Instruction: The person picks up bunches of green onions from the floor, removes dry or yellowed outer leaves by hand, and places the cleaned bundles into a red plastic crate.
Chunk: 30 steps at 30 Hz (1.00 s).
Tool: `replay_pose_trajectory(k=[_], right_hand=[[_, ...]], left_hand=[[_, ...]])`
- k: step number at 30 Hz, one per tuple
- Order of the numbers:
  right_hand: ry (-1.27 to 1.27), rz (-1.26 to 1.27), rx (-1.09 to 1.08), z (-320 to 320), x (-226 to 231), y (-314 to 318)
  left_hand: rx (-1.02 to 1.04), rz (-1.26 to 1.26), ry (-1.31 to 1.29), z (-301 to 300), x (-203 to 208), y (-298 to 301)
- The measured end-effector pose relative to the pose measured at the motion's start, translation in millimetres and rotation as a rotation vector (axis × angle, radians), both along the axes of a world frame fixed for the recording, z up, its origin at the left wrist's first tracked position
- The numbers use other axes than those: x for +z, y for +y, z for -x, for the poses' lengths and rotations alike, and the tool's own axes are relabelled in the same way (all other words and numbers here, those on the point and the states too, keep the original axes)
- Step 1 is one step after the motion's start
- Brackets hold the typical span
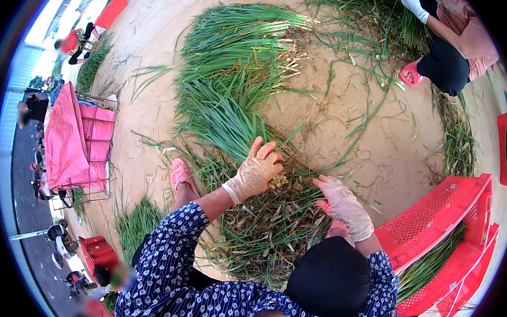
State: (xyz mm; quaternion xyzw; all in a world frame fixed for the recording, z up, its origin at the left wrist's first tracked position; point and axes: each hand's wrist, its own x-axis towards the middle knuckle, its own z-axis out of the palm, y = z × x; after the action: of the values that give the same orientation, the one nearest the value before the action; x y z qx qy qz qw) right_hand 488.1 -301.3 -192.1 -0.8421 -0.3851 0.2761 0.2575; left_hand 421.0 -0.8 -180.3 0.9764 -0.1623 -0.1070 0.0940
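Observation:
My left hand (255, 171), in a thin translucent glove, is wrapped over a bunch of garlic chives (221, 123). Pale stem ends (278, 181) stick out below its fingers, while the green leaves run up and to the left. My right hand (344, 204), gloved too, hovers at the right edge of a heap of discarded leaves and dry trimmings (267, 236); its fingers are stretched out and nothing shows in them. Beyond my left hand, a long row of chives (238, 47) lies on the ground, stem ends facing right.
A red perforated crate (434, 225) holding chives stands at my right. A pink-covered cart (68, 142) and a red tub (100, 250) are at left. Another person's white-gloved hand (414, 5) holds chives at the far right. Loose stems litter the sandy ground (365, 154).

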Motion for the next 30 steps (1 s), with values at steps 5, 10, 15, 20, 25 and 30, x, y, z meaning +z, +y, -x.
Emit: replay_pose_trajectory(k=[5,10,15,20,25,30], right_hand=[[-0.016,0.025,-0.091,-13,-67,32],[-0.236,0.195,0.097,-3,-66,85],[-0.629,0.160,0.039,17,-161,130],[-0.369,0.252,0.080,6,-145,161],[-0.491,0.223,0.075,-6,-127,175],[-0.530,0.256,0.097,-22,-140,169]], left_hand=[[-0.001,0.072,0.015,9,16,-34],[0.032,0.291,-0.061,33,48,-70],[0.101,0.385,-0.103,36,109,-88],[0.296,0.438,-0.237,37,180,-45],[0.810,0.931,-0.557,94,230,25],[0.865,0.850,-0.826,110,260,47]])
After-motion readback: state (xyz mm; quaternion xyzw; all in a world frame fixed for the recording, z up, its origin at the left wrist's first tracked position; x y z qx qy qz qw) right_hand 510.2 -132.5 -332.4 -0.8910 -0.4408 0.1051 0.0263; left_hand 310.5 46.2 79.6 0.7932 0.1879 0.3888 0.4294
